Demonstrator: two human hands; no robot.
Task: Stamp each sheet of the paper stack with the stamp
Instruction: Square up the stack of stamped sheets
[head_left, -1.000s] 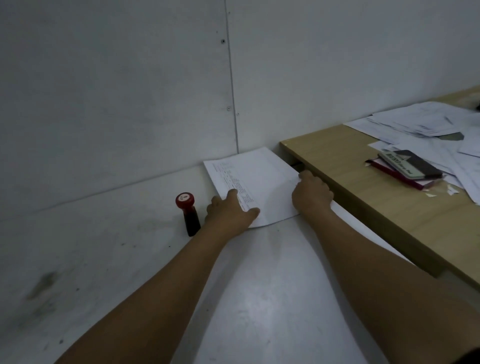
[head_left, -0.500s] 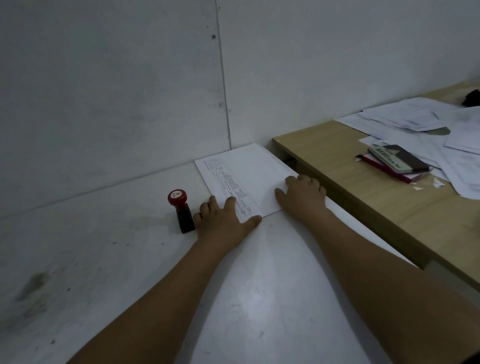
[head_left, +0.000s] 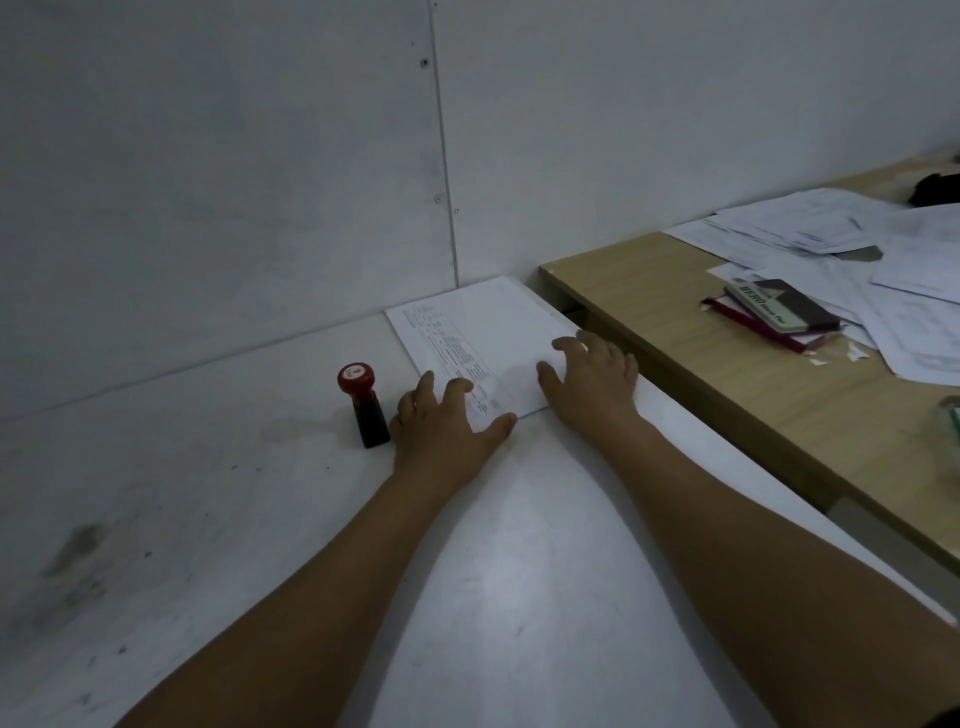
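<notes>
Against the wall (head_left: 260, 182), left hand (head_left: 441, 418) and right hand (head_left: 592, 387) lie flat on the paper stack (head_left: 483, 325), grips slack and empty; a sideways nudge could topple that stamp (head_left: 363, 405).

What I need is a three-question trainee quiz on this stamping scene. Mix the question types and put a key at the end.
1. True or false: the left hand grips the stamp.
2. The right hand rests on: A) the paper stack; B) the wooden desk; C) the wall.
3. Fill in: the stamp stands upright to the ____ of the paper stack.
Key: 1 false, no hand grips it; 2 A; 3 left.
</notes>
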